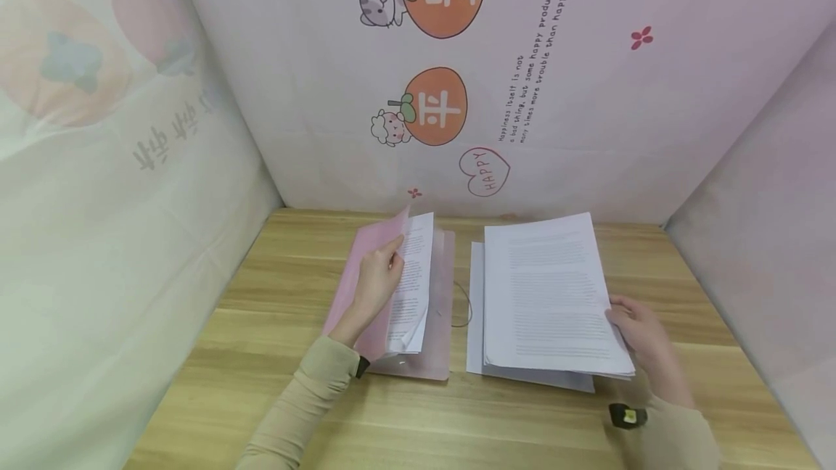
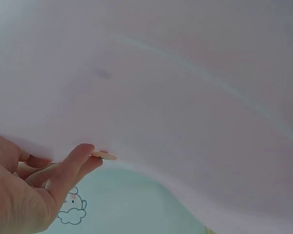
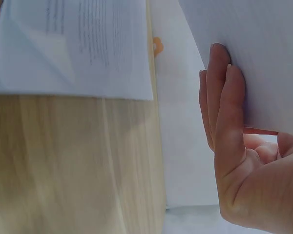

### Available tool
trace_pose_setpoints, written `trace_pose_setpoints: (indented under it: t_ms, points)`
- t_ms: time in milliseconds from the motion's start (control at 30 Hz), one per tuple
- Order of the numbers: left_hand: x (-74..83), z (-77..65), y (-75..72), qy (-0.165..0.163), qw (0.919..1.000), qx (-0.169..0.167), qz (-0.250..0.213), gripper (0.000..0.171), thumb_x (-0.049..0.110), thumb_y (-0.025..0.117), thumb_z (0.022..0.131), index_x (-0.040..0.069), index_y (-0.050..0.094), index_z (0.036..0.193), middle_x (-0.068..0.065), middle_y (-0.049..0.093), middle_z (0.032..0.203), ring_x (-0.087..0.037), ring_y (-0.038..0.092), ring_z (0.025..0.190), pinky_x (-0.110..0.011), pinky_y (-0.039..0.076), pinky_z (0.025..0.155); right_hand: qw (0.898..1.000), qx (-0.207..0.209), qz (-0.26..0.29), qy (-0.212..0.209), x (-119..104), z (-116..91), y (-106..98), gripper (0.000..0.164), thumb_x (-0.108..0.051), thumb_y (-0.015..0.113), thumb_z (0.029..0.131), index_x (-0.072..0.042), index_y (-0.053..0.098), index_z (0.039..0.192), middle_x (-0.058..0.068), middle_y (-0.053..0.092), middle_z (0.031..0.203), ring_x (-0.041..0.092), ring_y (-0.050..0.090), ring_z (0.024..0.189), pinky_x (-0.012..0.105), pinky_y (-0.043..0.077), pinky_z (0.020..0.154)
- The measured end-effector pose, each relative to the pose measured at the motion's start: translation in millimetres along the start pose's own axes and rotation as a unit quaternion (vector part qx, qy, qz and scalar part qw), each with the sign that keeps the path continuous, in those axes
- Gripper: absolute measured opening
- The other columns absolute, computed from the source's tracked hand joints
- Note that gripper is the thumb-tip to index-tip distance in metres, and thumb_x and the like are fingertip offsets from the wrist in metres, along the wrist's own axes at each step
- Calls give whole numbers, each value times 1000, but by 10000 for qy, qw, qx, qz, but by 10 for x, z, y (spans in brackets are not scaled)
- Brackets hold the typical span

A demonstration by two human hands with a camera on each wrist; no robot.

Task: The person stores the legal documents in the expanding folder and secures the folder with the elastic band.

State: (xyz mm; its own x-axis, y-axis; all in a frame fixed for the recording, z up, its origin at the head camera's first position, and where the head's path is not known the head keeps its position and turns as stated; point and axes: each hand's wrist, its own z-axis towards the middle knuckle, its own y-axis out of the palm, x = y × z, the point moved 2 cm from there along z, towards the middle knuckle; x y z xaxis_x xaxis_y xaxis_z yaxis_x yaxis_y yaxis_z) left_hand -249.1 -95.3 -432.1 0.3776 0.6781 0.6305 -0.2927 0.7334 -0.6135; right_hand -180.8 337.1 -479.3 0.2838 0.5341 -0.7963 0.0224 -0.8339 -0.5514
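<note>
In the head view, a pink translucent folder (image 1: 441, 296) lies on the table with printed sheets (image 1: 414, 260) inside it. My left hand (image 1: 377, 273) holds its raised front cover (image 1: 355, 267) by the free edge. The cover (image 2: 185, 112) fills most of the left wrist view, its edge between the fingers and thumb of my left hand (image 2: 44, 180). To the right, my right hand (image 1: 643, 336) grips the right edge of a stack of printed paper (image 1: 555, 289). In the right wrist view, my right hand's fingers (image 3: 229, 102) lie along the underside of the lifted paper (image 3: 273, 58).
More white sheets (image 1: 476, 310) lie under the gripped stack, on the wooden table (image 1: 509, 419). A thin elastic cord (image 1: 469, 303) loops out from the folder's right side. Printed cloth walls (image 1: 575, 129) rise behind the table and at both sides.
</note>
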Motion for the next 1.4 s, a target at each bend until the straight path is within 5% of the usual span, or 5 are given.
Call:
trace_pose_setpoints:
  t_ms: [433, 933, 1133, 1400]
  points:
    - [1, 2, 14, 26, 9999, 5, -96, 42, -5, 53, 85, -5, 64, 125, -26, 73, 97, -8, 34, 51, -19, 30, 49, 9995, 84, 223, -216, -208, 49, 201, 51, -18, 41, 103, 10, 38, 145, 35, 54, 132, -2, 59, 78, 23, 53, 68]
    - [-14, 15, 33, 52, 9999, -2, -86, 42, -4, 53, 85, -5, 65, 125, -21, 71, 81, -6, 30, 50, -19, 27, 47, 9958, -54, 716, -566, -450, 137, 483, 46, -8, 44, 100, 15, 41, 140, 38, 57, 126, -1, 60, 76, 21, 53, 68]
    - [-12, 20, 27, 32, 9999, -9, -120, 43, -4, 52, 85, -4, 65, 126, -25, 73, 95, -6, 30, 50, -19, 28, 48, 9958, -91, 671, -624, -503, 160, 563, 45, -7, 45, 100, 15, 42, 139, 37, 59, 125, -3, 58, 73, 19, 49, 66]
    - [-7, 23, 22, -104, 9997, -141, -141, 44, -5, 51, 86, -4, 63, 128, -19, 66, 73, -5, 27, 47, -17, 25, 46, 9947, -209, 822, -582, -542, 185, 661, 44, -8, 46, 99, 13, 45, 137, 6, 69, 92, 1, 55, 63, 20, 44, 56]
